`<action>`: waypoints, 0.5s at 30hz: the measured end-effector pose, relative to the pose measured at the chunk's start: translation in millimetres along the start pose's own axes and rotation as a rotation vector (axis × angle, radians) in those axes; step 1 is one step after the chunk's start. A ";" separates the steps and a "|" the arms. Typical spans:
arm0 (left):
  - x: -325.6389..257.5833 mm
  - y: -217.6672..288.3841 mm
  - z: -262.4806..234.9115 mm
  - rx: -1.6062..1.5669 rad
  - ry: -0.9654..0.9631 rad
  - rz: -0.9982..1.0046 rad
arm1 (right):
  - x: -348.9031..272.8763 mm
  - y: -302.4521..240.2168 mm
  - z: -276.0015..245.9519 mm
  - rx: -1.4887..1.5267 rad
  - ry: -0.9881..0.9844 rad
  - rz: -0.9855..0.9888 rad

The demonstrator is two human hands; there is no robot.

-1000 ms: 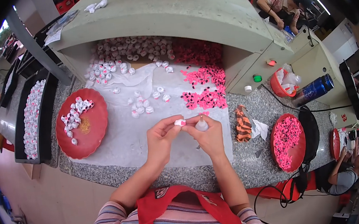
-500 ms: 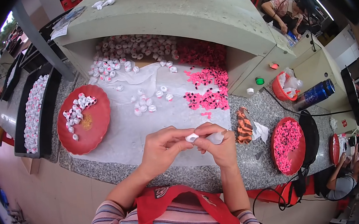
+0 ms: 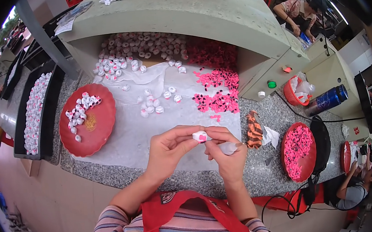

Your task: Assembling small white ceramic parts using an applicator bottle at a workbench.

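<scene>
Between the thumb and fingers of my left hand (image 3: 168,149) is a small round white piece (image 3: 199,136) with a pink patch facing up. My right hand (image 3: 229,156) is closed around a small translucent squeeze bottle (image 3: 229,148), and its fingertips meet the white piece at its right side. Both hands are just above the white sheet (image 3: 137,130) near the bench's front edge. Loose white pieces (image 3: 150,103) lie on the sheet beyond them, and small pink and black pieces (image 3: 217,101) are spread to their right.
At left, a red scalloped plate (image 3: 102,136) holds several white pieces, beside a black tray (image 3: 46,146) full of them. A pale cabinet (image 3: 174,8) arches over heaped pieces. Rightward are an orange-and-black striped thing (image 3: 254,131), a red plate (image 3: 309,166) of pink pieces and a blue bottle (image 3: 327,100).
In my fingers the white piece has turned, and its pink patch now faces up. My right hand has dropped slightly, its squeeze bottle a little lower and further right.
</scene>
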State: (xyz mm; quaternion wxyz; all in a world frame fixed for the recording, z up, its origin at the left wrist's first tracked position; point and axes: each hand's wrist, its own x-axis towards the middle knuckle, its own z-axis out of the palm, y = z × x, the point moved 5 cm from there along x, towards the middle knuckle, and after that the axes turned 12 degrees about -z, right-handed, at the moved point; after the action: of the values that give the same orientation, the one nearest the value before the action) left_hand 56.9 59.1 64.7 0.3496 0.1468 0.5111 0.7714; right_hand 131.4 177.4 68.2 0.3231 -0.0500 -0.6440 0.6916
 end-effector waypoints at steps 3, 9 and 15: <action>-3.7 3.6 5.0 0.030 -0.015 0.100 | -1.2 -0.9 -0.9 0.063 -0.014 0.019; -6.1 6.2 9.1 0.084 -0.016 0.165 | 0.3 -4.1 0.0 -0.010 -0.018 -0.014; -4.9 3.7 5.6 0.163 -0.019 0.190 | 0.9 -1.2 1.0 0.002 -0.026 0.000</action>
State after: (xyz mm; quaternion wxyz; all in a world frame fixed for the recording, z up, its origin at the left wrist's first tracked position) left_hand 62.2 58.7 71.0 0.2668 0.2296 0.5527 0.7554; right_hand 130.7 176.9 69.8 0.3148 -0.0403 -0.6474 0.6930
